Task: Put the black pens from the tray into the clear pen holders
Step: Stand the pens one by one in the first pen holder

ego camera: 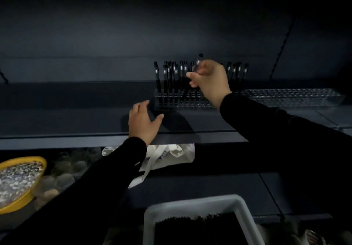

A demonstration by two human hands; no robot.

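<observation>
A black pen [197,63] is pinched, tilted, in the raised right hand [210,79] above the clear pen holder [182,100]. The left hand [142,121], fingers spread, is rested on the shelf [76,119] beside it. The tray [200,204] lies below both hands.

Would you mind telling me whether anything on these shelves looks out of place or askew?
Only the white cloth bag, crumpled under the shelf edge with a strap trailing down. The pen in the right hand tilts simply because it is held above the clear holder.
</observation>
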